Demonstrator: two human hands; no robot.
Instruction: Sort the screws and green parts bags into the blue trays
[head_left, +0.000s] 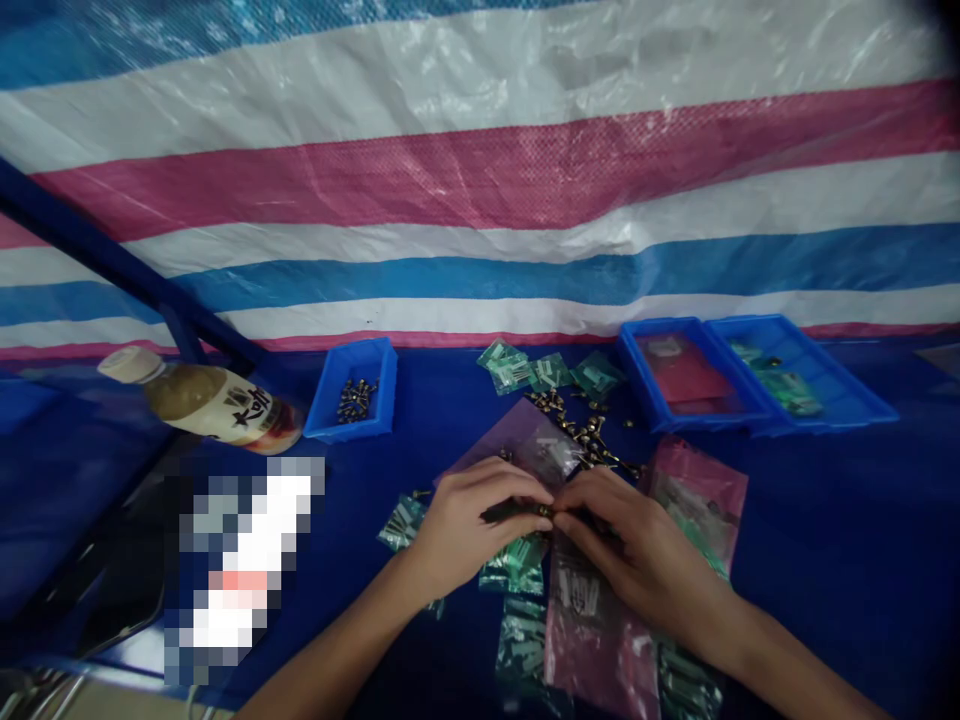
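Left hand, right hand meet fingertip-to-fingertip, palms down | both grips pinching small metal piece

A bottle, probably a drink, leans near a striped tarp.

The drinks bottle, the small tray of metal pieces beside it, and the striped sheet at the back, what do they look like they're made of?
Drinks bottle: probably clear plastic, since the contents show through; the cap looks matte white plastic.
Small tray: likely smooth blue moulded plastic, judging by its even colour and soft sheen.
Striped sheet: seemingly woven plastic tarpaulin, with glossy creases and a fine mesh texture.
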